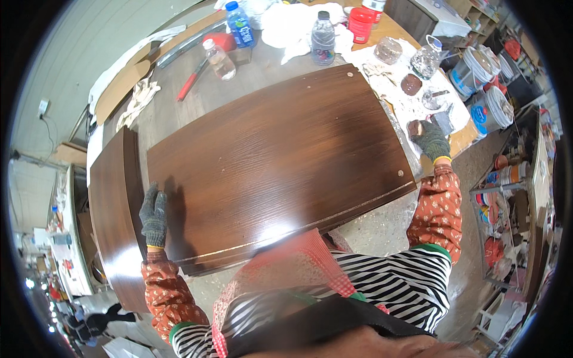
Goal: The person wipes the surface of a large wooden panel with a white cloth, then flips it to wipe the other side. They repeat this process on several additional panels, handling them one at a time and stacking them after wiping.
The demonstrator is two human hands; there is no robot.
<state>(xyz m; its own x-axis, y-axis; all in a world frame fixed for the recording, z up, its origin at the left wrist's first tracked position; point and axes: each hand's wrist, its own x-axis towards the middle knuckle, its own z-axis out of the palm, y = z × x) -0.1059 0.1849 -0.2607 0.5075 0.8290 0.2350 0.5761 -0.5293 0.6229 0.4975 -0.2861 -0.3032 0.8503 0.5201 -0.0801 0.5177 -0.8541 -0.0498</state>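
1. My left hand (154, 216), in a grey knitted glove, lies flat and spread wide on the left end of the dark brown panel (277, 170), fingers pointing away from me, gripping nothing.
2. The panel is a large board with wood grain under a glossy brown stain. Its long edges look gently curved, and its near edge shows a thin pale line. Two small round marks sit near its right-hand corners.
3. It lies across the middle of the bench (250, 74), directly in front of me.
4. My right hand (431, 140), in the same kind of glove, is off the panel, just past its right end. It is curled around a small dark object (416, 127) whose shape I cannot make out.
5. A second curved board (113, 221) with the same brown stain lies just beside the panel's left end.
6. Both my sleeves are a rust-coloured floral fabric over a black and white striped top.
7. At the far side of the bench stand clear plastic bottles (323, 39), one with a blue label (240, 25), and a red container (360, 24); white cloths (286, 24) are bunched among them.
8. A red-handled tool (191, 79) lies near the far left bottles.
9. To the right, a stained white sheet (412, 104) carries jars and a clear jug (426, 58); paint buckets (492, 110) stand beyond it.
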